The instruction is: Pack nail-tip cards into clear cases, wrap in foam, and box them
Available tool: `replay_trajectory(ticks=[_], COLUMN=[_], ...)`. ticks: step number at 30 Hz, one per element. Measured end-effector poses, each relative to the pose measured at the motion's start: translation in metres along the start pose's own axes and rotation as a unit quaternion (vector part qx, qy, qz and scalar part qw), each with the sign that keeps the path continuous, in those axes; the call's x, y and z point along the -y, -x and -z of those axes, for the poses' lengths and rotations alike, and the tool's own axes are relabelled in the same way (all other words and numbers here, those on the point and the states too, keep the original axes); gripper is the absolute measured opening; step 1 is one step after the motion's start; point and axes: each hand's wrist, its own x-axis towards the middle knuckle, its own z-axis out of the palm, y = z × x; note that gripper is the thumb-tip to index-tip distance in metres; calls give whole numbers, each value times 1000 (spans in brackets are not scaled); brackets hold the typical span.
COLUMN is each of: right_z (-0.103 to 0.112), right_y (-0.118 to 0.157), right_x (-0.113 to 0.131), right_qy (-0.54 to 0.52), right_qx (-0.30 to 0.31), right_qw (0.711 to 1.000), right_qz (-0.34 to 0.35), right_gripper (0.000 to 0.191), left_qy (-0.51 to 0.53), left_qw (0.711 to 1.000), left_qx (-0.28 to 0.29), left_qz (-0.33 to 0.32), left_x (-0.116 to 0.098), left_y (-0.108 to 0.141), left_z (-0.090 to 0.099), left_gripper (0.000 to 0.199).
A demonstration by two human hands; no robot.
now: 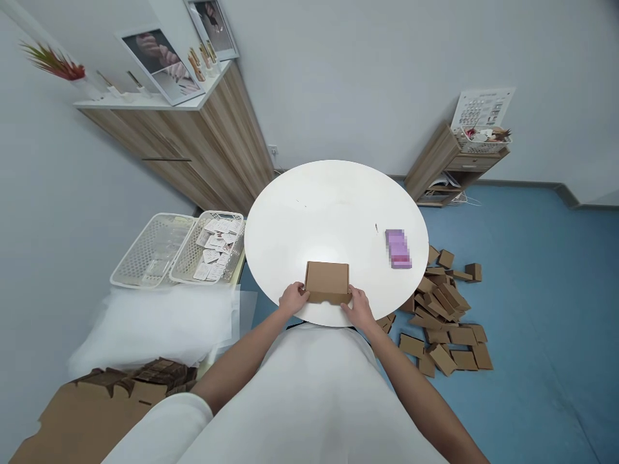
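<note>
Box (327,278) sits lower centre of frame, left hand (293,298) and right hand (360,309) gripping its near corners.

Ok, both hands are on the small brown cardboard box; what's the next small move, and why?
I'd probably press the front side of the small brown cardboard box inward: the left hand and right hand grip its two front corners, the top lies flat, and whether the front is fully tucked isn't clear.
</note>
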Motion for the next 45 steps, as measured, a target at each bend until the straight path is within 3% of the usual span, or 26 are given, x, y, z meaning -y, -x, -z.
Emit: replay_trajectory(ticks=[4,8,12,17,28,33,40,45], right_z=[-13,-17,-20,-28,-14,6,25,33], right_y=[2,8,18,24,21,16,-3,-21], right_x=[19,32,37,40,45,55,67,70], right_qy=[30,39,59,50,-99,-164,-159,-129], right_qx=[17,-28,-42,-20,-39,-47,-14,9], right_qw=[999,999,997,998,994,985,987,992], right_qz=[-16,2,25,20,-3,-4,-25,-5], right_gripper=[62,60,54,50,60,50,54,56], left_qy=[-65,-60,-56,-34,100,91,42,34], left_qw=[995,987,976,975,962,956,968,974], left_qx=[-70,-98,-47,34,53,50,54,-8], left_qz=[-28,-116,-205,-216,-249,-274,-240,-224], left_x=[18,29,32,28,19,14,-2,-13], left_y=[4,9,12,11,9,-1,-21,-29], left_z=[17,28,38,44,51,63,75,80], left_gripper=[51,61,65,71,78,55,41,31])
